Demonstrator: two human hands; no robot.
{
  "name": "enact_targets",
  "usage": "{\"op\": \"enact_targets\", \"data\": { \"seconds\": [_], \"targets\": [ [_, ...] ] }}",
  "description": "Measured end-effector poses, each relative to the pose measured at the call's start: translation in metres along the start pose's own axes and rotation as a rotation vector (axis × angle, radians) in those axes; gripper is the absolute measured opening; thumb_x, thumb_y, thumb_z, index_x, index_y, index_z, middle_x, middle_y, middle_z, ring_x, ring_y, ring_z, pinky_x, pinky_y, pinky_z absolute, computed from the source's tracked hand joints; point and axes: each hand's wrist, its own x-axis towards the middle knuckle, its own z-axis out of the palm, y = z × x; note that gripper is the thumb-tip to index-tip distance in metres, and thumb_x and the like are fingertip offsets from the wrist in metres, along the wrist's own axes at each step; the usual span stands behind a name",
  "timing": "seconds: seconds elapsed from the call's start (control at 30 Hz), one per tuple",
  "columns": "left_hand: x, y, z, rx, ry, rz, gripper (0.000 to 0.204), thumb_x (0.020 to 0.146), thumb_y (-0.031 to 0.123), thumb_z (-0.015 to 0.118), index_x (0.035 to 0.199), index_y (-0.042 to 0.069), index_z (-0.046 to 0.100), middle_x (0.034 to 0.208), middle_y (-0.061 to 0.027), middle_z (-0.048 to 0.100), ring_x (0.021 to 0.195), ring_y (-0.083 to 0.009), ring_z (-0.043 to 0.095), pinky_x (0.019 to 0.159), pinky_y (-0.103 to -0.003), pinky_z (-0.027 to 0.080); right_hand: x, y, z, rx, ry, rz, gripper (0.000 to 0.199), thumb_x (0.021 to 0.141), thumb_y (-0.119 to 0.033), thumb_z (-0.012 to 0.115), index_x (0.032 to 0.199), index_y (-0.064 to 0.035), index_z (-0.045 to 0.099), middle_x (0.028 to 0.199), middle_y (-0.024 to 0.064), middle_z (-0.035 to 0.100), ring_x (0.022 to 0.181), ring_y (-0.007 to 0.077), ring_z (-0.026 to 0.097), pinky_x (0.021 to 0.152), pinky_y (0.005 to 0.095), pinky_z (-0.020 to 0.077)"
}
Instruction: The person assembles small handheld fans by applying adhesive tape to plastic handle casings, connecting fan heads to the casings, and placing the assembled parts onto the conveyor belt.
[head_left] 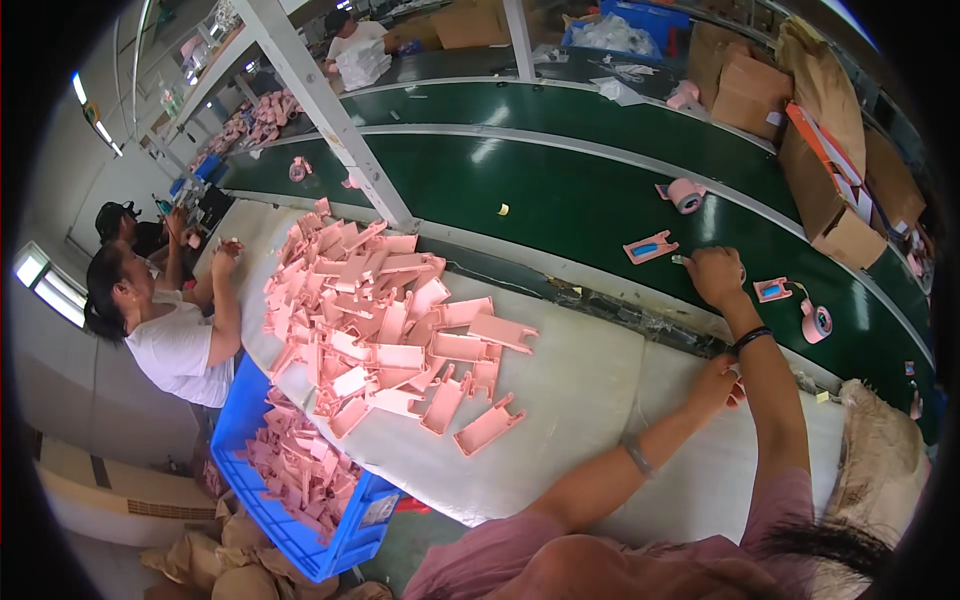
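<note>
My right hand [716, 274] reaches over the green conveyor belt, fingers closed; a small pale bit shows at its fingertips, too small to name. Just left of it lies a pink plastic housing [650, 247] with a blue battery-like part inside. To its right on the belt are a smaller pink piece with a blue part [771, 290] and a round-ended pink unit [816, 322], seemingly joined by a wire. My left hand [714, 386] is curled above the table near the belt's edge, partly behind my right forearm; what it holds, if anything, is hidden.
A heap of pink plastic shells [380, 330] covers the left of the pale table [580, 400]. Below stands a blue crate [340, 560] of similar pieces. A white post [330, 110] rises by the belt [560, 190]. Co-workers sit at left; a sack [880, 460] stands right.
</note>
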Motion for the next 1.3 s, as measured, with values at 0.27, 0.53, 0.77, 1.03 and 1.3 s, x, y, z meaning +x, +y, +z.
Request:
{"op": "enact_targets", "data": {
  "seconds": [0.27, 0.53, 0.77, 1.03, 1.3],
  "targets": [
    [-0.005, -0.008, 0.008, 0.252, 0.031, 0.216, 0.032, 0.081, -0.002, 0.043, 0.113, 0.001, 0.049, 0.097, -0.0109, 0.054, 0.074, -0.0170, 0.058, 0.062, -0.028, 0.048, -0.030, 0.010, -0.043, 0.254, -0.102, 0.006, 0.028, 0.080, -0.031, 0.065, 0.078, -0.0032, 0.064, 0.079, 0.0156, 0.066, 0.080, 0.0306, 0.065, 0.072, 0.0407, 0.0489],
    [-0.030, 0.035, 0.011, 0.927, 0.489, 0.987, 0.063, 0.068, 0.003, 0.056, 0.129, 0.004, 0.040, 0.130, -0.0167, 0.042, 0.126, -0.0322, 0.036, 0.106, -0.052, 0.019, -0.151, 0.058, -0.099, 0.987, -0.006, 0.137, 0.018, 0.079, -0.008, 0.064, 0.069, -0.0002, 0.052, 0.055, 0.0030, 0.049, 0.050, 0.0062, 0.042, 0.045, 0.0237, 0.0322],
    [-0.029, 0.008, 0.013, 1.077, -0.231, 0.470, 0.057, 0.071, 0.007, 0.059, 0.126, 0.005, 0.046, 0.113, -0.0131, 0.056, 0.109, -0.0308, 0.052, 0.104, -0.048, 0.027, -0.224, 0.064, -0.108, 1.477, 0.010, 0.393, 0.020, 0.085, -0.009, 0.062, 0.071, -0.0073, 0.048, 0.057, -0.0054, 0.046, 0.049, 0.0006, 0.041, 0.046, 0.0171, 0.0313],
    [-0.024, 0.006, 0.009, 0.636, -0.343, 0.326, 0.053, 0.081, 0.019, 0.069, 0.126, 0.002, 0.046, 0.115, -0.0094, 0.056, 0.106, -0.0197, 0.054, 0.095, -0.032, 0.040, -0.230, 0.078, -0.109, 1.596, -0.030, 0.377, 0.017, 0.086, -0.013, 0.064, 0.076, -0.0044, 0.054, 0.060, -0.0035, 0.052, 0.052, 0.0013, 0.044, 0.047, 0.0171, 0.0343],
    [-0.034, 0.017, 0.016, 0.434, -0.420, 0.318, 0.063, 0.078, 0.020, 0.069, 0.131, 0.003, 0.039, 0.115, -0.0075, 0.051, 0.109, -0.0166, 0.048, 0.096, -0.031, 0.038, -0.223, 0.079, -0.088, 1.824, -0.001, 0.478, 0.015, 0.085, -0.013, 0.066, 0.079, -0.0018, 0.058, 0.056, -0.0023, 0.051, 0.046, 0.0024, 0.042, 0.043, 0.0178, 0.0323]
  ]
}}
